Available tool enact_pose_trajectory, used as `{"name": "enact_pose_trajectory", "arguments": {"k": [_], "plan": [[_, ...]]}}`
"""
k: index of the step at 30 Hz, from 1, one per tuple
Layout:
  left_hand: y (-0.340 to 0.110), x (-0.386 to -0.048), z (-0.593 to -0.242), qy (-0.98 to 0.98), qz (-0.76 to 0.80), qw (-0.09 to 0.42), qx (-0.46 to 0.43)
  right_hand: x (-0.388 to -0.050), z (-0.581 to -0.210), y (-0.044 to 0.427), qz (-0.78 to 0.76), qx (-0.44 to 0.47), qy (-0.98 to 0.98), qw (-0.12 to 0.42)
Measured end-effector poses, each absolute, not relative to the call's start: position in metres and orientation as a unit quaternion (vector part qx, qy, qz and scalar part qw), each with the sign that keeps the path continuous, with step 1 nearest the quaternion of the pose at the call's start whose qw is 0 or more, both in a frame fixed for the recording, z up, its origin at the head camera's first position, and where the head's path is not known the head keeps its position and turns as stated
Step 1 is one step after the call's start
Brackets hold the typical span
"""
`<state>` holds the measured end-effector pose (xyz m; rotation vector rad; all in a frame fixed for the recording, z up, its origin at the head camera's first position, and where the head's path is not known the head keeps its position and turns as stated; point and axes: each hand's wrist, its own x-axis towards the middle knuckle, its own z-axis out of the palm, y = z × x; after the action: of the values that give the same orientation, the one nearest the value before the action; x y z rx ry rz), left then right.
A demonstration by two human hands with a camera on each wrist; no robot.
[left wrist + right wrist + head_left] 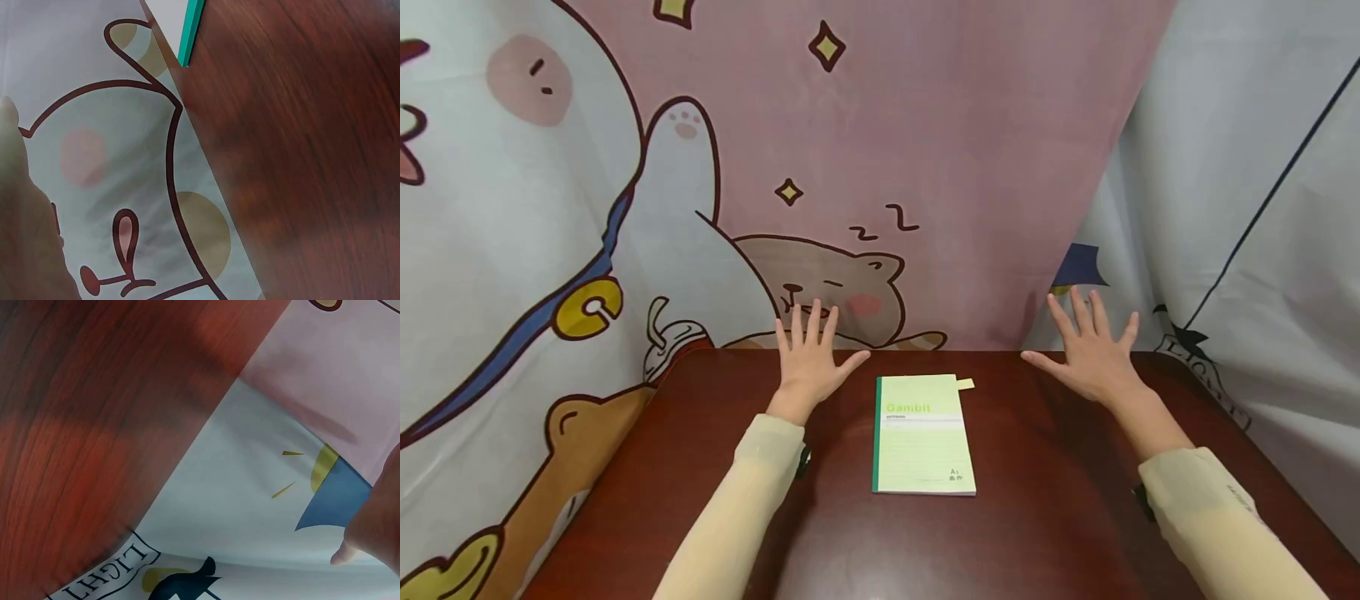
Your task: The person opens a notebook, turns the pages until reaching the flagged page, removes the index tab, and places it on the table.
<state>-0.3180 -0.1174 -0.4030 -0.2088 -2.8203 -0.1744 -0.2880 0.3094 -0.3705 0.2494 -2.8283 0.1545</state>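
A pale green notebook (922, 442) marked "Gambit" lies closed on the dark red-brown table, its green spine to the left. From its upper right edge a small yellow tab (966, 384) sticks out. My left hand (808, 364) is held up to the left of the notebook with fingers spread, holding nothing. On the other side, my right hand (1092, 354) is raised likewise, fingers apart and nothing in it. Only a corner of the notebook (189, 31) enters the left wrist view. At that view's left edge part of the left hand (31, 231) shows.
The wooden table (1022, 533) reaches back to a hanging cloth (985, 167) printed with cartoon animals and stars. More pale cloth (1247, 208) hangs along the right side. Dark bands sit at both wrists, partly under the sleeves (730, 508).
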Motion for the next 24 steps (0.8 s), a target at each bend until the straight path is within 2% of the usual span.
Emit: {"name": "enact_pose_trajectory", "arguments": {"k": [16, 24], "plan": [[-0.110, -0.311, -0.399, -0.982, -0.053, 0.159, -0.081, -0.282, -0.376, 0.311, 0.058, 0.088, -0.986, 0.127], [-0.104, -0.309, -0.400, -0.984, -0.060, 0.146, -0.084, -0.282, -0.378, 0.311, 0.065, 0.086, -0.987, 0.121]]}}
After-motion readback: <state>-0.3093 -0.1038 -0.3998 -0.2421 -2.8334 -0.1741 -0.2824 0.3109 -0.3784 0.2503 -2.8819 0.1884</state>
